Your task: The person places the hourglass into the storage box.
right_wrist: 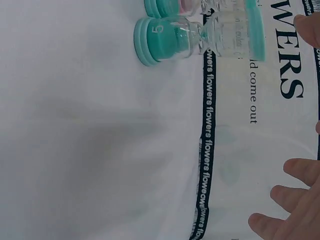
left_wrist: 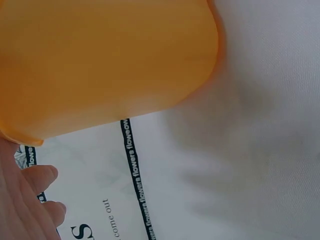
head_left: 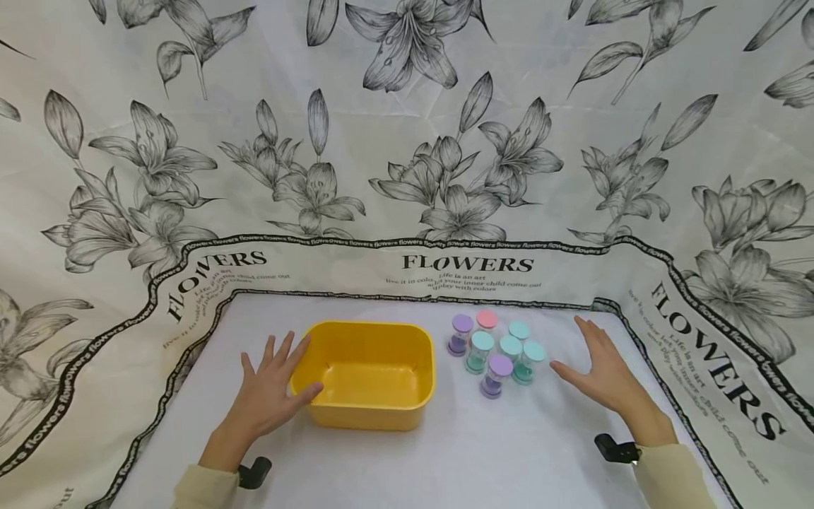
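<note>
A yellow plastic tub (head_left: 369,375) sits empty on the white cloth, filling the top of the left wrist view (left_wrist: 100,60). My left hand (head_left: 270,389) lies flat beside its left wall, fingers spread and thumb touching the tub's front corner. To the tub's right stand several small sand timers (head_left: 492,350) with purple, pink and teal caps. A teal one (right_wrist: 170,40) shows close in the right wrist view. My right hand (head_left: 600,367) rests flat on the cloth just right of the timers, fingers straight, holding nothing.
A floral cloth printed with "FLOWERS" (head_left: 467,264) covers the table and rises as a backdrop behind. A black printed border (right_wrist: 205,150) frames the white work area. Bare cloth lies in front of the tub and timers.
</note>
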Tool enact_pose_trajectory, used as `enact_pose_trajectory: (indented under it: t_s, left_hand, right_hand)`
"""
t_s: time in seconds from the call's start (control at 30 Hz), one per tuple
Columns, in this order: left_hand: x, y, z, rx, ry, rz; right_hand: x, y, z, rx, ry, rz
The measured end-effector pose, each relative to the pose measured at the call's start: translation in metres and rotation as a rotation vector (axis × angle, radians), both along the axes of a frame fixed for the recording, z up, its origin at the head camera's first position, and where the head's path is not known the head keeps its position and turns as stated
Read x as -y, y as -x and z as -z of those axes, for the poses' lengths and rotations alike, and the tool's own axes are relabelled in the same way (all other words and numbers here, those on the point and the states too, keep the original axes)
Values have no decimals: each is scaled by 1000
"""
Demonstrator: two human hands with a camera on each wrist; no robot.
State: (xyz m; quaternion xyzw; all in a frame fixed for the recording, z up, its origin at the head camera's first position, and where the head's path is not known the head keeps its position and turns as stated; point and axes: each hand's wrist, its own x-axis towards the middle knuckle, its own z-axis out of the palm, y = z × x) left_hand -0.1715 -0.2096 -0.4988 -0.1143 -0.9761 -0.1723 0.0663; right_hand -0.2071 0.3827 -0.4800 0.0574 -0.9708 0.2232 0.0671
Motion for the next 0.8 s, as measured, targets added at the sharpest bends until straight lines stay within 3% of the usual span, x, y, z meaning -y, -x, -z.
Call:
enact_pose_trajectory:
  t_s: [0.37, 0.8]
  left_hand:
    - [-2, -3, -2, 4, -12, -6]
    - [-4, -4, 0, -18, -50, -15]
  right_hand:
    - [20, 9, 23, 151, 90, -3]
    - [36, 17, 24, 210, 130, 27]
